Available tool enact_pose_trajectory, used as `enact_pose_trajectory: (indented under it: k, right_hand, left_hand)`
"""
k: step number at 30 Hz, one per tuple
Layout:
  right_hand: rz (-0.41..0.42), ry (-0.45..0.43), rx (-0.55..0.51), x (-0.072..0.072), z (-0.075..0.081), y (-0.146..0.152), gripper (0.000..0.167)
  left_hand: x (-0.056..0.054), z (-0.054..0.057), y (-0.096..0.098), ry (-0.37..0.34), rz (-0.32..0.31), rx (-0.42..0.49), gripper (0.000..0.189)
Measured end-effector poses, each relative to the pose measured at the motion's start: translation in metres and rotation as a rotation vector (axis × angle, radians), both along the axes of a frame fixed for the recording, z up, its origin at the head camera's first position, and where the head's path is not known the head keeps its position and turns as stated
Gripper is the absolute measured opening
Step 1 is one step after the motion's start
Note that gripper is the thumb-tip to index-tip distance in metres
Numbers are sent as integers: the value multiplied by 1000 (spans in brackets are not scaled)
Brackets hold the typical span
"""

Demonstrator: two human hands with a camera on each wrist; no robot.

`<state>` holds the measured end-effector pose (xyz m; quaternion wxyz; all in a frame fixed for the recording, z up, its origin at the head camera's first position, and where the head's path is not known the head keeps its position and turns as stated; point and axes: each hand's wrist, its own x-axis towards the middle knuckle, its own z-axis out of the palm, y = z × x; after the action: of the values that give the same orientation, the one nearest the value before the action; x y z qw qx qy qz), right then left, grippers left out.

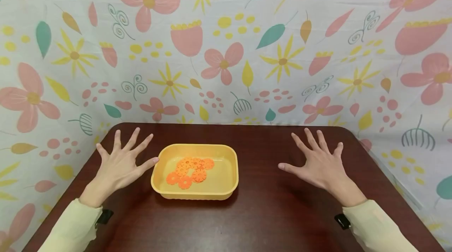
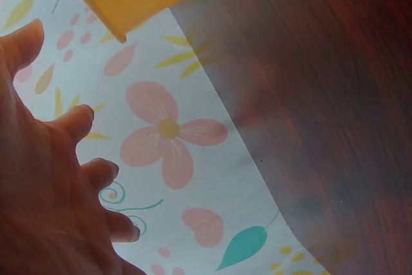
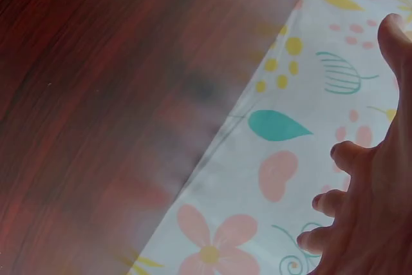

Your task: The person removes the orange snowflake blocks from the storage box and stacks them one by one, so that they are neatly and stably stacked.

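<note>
- We are holding our left hand (image 1: 118, 167) with fingers splayed wide, gripping nothing, its thumb pointing at the near side of the yellow tray (image 1: 195, 196).
- Our right hand (image 1: 319, 167) is holding nothing, fingers equally splayed, well apart from the tray.
- Orange flowers (image 1: 199, 176) are lying bunched inside the tray on the table (image 1: 268, 220).
- We are risking a spill: the left thumb catching the rim could be tipping flowers out.

The head view looks forward and down from the near side, set back enough to take in table (image 1: 261, 216), tray (image 1: 225, 171), cloth (image 1: 226, 8), left hand (image 1: 119, 167) and right hand (image 1: 320, 167); each wrist view looks from close beside its hand, across the table's edge to the cloth; head and left wrist views share the tray.
</note>
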<state>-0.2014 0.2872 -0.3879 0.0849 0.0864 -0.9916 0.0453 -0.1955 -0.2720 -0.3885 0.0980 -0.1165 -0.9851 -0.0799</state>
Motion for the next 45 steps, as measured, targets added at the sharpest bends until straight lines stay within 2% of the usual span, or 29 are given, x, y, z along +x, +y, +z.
enact_pose_trajectory:
  k: [10,19,28,34,40,45]
  right_hand:
    - [64,-6,-34,0,8,-18,119]
    - [136,28,-15,-5,18,-42,120]
    - [212,19,-22,-12,26,-75,116]
    - [307,2,-53,-13,33,-99,109]
    - [442,-2,-109,-18,33,-123,104]
    - [548,-90,-191,-24,32,-141,102]
  left_hand:
    - [7,-2,-3,12,-9,28,100]
    - [20,-3,5,-106,-81,183,118]
    - [28,-16,12,-166,-138,319,123]
    - [31,-21,15,-214,-172,417,124]
    - [32,-25,17,-237,-178,451,124]
    - [32,-28,17,-251,-190,481,123]
